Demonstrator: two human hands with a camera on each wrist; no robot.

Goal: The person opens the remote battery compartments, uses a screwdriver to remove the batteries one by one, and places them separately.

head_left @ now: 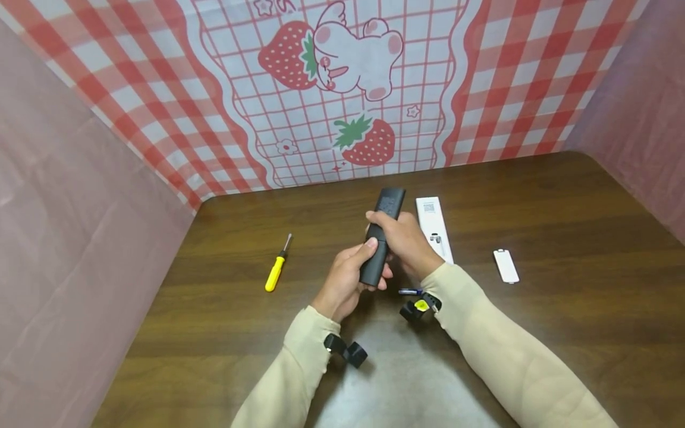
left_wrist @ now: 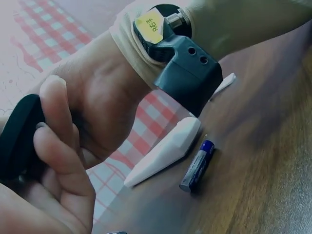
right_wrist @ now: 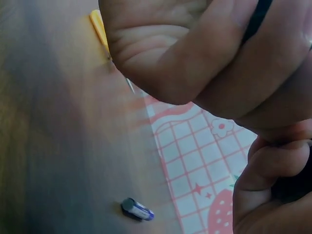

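Both hands hold a black remote control (head_left: 389, 205) above the table, its back facing up and a seam crossing it. My left hand (head_left: 342, 278) grips the near end, thumb on top beside the seam and fingers curled underneath. Higher up, my right hand (head_left: 411, 241) grips the far half with its thumb across the back. In the left wrist view the black remote (left_wrist: 19, 139) shows end-on between the fingers. Under the right wrist lies a blue and silver battery (head_left: 410, 292), also visible as a battery (left_wrist: 197, 165) in the left wrist view.
Behind the right hand lies a white remote (head_left: 432, 223), back up, its battery compartment partly visible. Farther right rests a white battery cover (head_left: 505, 266). On the left is a yellow-handled screwdriver (head_left: 275, 273). A checked strawberry cloth (head_left: 497, 77) hangs along the table's back edge.
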